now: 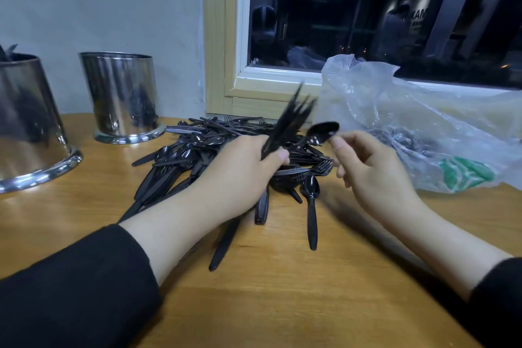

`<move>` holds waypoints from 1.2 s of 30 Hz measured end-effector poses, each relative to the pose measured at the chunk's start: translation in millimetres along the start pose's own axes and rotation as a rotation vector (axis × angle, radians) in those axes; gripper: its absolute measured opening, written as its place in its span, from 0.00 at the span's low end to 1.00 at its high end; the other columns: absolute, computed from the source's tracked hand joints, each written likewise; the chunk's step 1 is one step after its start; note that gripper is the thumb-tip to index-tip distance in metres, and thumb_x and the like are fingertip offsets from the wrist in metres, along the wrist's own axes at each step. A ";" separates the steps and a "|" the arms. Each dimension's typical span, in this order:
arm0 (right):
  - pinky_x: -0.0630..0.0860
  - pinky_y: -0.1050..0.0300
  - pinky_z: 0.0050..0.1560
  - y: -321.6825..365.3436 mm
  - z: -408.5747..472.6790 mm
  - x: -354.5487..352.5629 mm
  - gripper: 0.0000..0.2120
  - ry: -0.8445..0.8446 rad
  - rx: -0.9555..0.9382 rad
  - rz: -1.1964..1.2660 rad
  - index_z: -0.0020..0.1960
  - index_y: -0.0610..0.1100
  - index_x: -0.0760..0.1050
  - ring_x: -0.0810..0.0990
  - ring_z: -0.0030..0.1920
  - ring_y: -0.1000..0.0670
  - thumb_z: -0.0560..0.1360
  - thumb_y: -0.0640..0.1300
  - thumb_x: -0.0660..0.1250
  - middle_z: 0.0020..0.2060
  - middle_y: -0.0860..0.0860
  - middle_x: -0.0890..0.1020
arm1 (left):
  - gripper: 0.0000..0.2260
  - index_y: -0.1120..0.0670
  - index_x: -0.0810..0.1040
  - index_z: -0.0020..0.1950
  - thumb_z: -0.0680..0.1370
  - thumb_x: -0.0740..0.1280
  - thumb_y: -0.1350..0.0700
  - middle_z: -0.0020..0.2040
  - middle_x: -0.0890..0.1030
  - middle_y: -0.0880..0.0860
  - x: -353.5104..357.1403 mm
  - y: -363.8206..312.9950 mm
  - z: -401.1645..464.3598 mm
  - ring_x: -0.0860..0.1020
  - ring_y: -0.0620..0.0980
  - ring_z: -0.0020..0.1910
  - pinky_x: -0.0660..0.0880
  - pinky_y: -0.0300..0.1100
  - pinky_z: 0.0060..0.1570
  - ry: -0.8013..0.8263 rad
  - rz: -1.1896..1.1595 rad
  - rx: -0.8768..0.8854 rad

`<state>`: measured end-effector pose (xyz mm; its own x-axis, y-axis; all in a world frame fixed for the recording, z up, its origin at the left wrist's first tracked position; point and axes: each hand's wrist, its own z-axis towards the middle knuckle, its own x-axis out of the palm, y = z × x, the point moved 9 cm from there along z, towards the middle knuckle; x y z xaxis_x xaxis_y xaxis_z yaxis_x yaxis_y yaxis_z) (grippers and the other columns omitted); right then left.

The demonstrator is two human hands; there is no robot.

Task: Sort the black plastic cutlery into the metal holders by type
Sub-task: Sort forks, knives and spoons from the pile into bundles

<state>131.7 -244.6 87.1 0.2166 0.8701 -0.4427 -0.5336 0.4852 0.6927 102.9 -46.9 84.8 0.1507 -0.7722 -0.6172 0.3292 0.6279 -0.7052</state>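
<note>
Two shiny steel holders (123, 99) stand left on our wooden table (282, 291). Our left hand (240, 175) grips a blurred bundle of black cutlery (288, 121) above the glossy pile (197, 155); our right hand (370, 172) pinches a smooth-bowled spoon (322, 133) beside a crinkled clear bag (423, 127).

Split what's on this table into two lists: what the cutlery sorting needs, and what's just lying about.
Needed:
- pile of black plastic cutlery on the wooden table
- blurred bundle of black cutlery in the left hand
- black plastic spoon pinched by the right hand
- near shiny metal holder
- far shiny metal holder

Lying about:
- crumpled clear plastic bag
</note>
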 end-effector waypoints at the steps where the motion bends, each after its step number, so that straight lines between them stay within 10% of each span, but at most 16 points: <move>1: 0.70 0.64 0.38 -7.4 -0.1 6.6 0.08 0.037 0.044 -0.069 0.50 0.51 0.79 0.76 0.33 0.59 0.80 0.53 0.65 0.33 0.59 0.80 | 0.12 0.48 0.83 0.46 0.84 0.62 0.49 0.32 0.78 0.49 -5.0 4.6 1.8 0.71 0.42 0.26 0.69 0.39 0.32 -0.037 -0.066 -0.028; 10: 0.68 0.64 0.36 -33.0 -2.7 38.7 0.10 0.296 0.218 -0.552 0.46 0.50 0.80 0.78 0.41 0.53 0.75 0.56 0.73 0.38 0.56 0.80 | 0.09 0.48 0.81 0.50 0.85 0.62 0.50 0.31 0.81 0.47 -25.1 28.5 5.8 0.71 0.41 0.26 0.69 0.46 0.41 -0.242 -0.403 -0.159; 17: 0.70 0.59 0.32 -26.0 1.6 14.0 0.08 0.081 0.249 -0.022 0.42 0.44 0.80 0.73 0.27 0.51 0.78 0.45 0.71 0.31 0.43 0.82 | 0.08 0.51 0.79 0.50 0.84 0.62 0.51 0.32 0.82 0.49 -30.7 32.8 1.5 0.72 0.46 0.25 0.67 0.42 0.33 -0.268 -0.446 -0.197; 23: 0.73 0.62 0.31 5.4 1.1 9.3 0.04 -0.051 0.157 0.484 0.46 0.41 0.75 0.75 0.28 0.53 0.79 0.37 0.68 0.26 0.52 0.78 | 0.09 0.53 0.81 0.49 0.84 0.63 0.53 0.37 0.85 0.50 -20.4 24.6 -5.2 0.82 0.52 0.30 0.65 0.36 0.23 -0.181 -0.438 -0.207; 36: 0.79 0.57 0.38 10.8 -1.2 5.2 0.09 -0.134 0.126 0.463 0.60 0.44 0.75 0.81 0.36 0.51 0.80 0.40 0.68 0.30 0.50 0.81 | 0.12 0.52 0.82 0.46 0.84 0.64 0.49 0.32 0.84 0.48 16.7 -1.3 -14.8 0.73 0.45 0.24 0.68 0.35 0.23 0.103 -0.346 -0.107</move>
<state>126.1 -234.9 91.6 0.0874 0.9962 -0.0009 -0.4975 0.0444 0.8663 91.2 -59.3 70.2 -0.0490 -0.9302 -0.3637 0.2438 0.3420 -0.9075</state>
